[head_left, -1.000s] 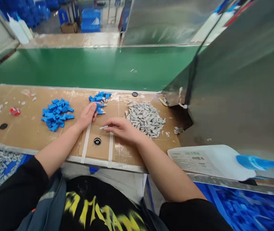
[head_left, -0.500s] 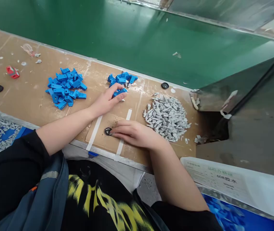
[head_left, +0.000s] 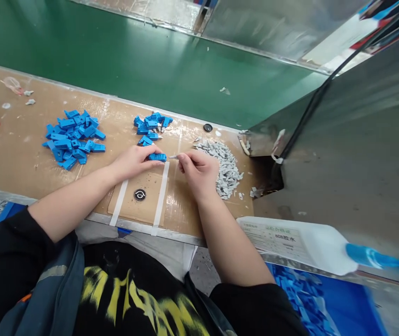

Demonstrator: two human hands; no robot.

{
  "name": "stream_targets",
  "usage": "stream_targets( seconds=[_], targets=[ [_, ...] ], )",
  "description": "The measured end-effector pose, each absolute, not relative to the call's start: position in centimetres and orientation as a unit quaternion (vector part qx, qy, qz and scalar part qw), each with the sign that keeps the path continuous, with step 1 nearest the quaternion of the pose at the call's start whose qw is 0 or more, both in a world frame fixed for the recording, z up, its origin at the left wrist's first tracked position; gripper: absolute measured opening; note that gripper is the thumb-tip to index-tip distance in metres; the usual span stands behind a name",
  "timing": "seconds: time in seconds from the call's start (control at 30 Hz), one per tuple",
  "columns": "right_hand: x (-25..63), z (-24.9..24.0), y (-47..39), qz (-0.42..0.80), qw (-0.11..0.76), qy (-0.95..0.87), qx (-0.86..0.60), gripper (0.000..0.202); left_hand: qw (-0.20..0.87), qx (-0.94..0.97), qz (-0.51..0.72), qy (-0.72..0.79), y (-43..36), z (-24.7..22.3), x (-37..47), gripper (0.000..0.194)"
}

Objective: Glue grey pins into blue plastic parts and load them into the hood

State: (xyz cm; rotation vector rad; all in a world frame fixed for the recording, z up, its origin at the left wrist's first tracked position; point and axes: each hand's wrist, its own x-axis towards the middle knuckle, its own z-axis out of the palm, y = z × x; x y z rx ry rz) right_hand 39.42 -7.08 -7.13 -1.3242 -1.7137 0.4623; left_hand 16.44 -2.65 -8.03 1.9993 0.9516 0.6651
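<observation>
My left hand (head_left: 137, 162) is closed on a blue plastic piece (head_left: 158, 157), pinched between thumb and fingers. Just right of it, my right hand (head_left: 198, 171) pinches a small grey plastic part (head_left: 173, 157) whose tip points at the blue piece. A short gap separates the two. Below the hands, a round black cap (head_left: 139, 194) lies on a cardboard pad (head_left: 129, 212) between two white tape strips. Behind my left hand is a small cluster of blue pieces (head_left: 151, 123). The pile of grey parts (head_left: 228, 169) spreads beside and behind my right hand.
A larger heap of blue pieces (head_left: 75, 139) sits on the left of the cardboard-covered bench (head_left: 20, 126). Another black cap (head_left: 207, 127) lies near the back edge. At the right are a metal box (head_left: 343, 163), a white bottle (head_left: 325, 247) and a blue bin (head_left: 346, 298).
My right hand has left the black cap and moved up and right, now holding a grey part. My left hand has drawn a blue piece toward me from the cluster. The view has shifted right.
</observation>
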Motion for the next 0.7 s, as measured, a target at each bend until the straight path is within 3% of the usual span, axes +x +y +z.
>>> stream_targets(
  seconds=[0.23, 0.5, 0.7],
  targets=[
    [38.8, -8.2, -6.6, 0.149, 0.363, -0.768, -0.506, 0.050, 0.350, 0.824, 0.248, 0.371, -2.5, -8.2, 16.3, 0.034],
    [39.0, -8.9, -6.1, 0.040, 0.160, -0.862, -0.479, 0.036, 0.280, 0.860, 0.162, 0.395, -2.1, -7.2, 15.2, 0.031],
    [37.9, -9.6, -6.2, 0.022, 0.135, -0.856, -0.499, 0.033, 0.238, 0.878, 0.134, 0.393, -2.2, -7.2, 15.6, 0.032]
  ],
)
